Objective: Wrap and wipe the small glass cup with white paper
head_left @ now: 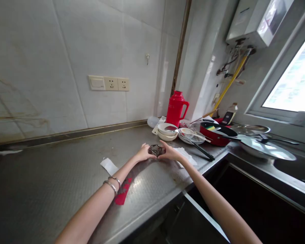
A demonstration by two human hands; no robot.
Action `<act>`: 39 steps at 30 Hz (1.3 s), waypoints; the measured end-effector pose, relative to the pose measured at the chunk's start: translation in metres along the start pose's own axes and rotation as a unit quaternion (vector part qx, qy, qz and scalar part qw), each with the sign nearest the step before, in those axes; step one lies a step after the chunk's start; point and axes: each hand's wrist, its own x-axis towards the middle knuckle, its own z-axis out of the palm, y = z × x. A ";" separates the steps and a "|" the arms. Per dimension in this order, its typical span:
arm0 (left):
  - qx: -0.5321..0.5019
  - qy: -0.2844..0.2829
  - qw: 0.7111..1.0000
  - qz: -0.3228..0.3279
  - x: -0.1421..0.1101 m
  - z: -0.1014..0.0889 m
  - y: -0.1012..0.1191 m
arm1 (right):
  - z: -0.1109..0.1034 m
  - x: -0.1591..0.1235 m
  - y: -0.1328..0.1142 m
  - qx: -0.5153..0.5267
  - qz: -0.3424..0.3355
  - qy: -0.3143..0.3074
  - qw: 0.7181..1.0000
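Both my hands reach forward over the metal counter (73,169). Between them is a small, dark, shiny glass-like dish (155,150) with an uneven rim; its exact kind is too small to make out. My left hand (143,153) curves around its left side, thumb toward the near edge. From the right, my right hand (169,151) grips the opposite side, its thumb nearly meeting the left one. A crumpled white paper (109,166) lies left of my left hand, and another white paper (185,156) is partly behind my right forearm. Red scraps (122,196) lie beside my left forearm.
A red thermos (175,110) stands against the wall behind stacked bowls (167,134). Farther right are a red pan (216,137), a black-handled utensil (203,151) and a glass lid (269,148). The dark sink opening (254,200) lies under my right forearm.
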 end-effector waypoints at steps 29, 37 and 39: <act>-0.003 0.121 0.954 -0.274 -0.370 -0.259 -0.110 | 0.312 0.061 -0.286 0.086 -0.240 -0.118 0.960; -0.012 0.124 0.941 -0.313 -0.444 -0.274 -0.117 | 0.369 0.047 -0.327 0.072 -0.255 -0.160 0.951; -0.012 0.125 0.939 -0.320 -0.450 -0.271 -0.120 | 0.375 0.046 -0.326 0.073 -0.255 -0.166 0.950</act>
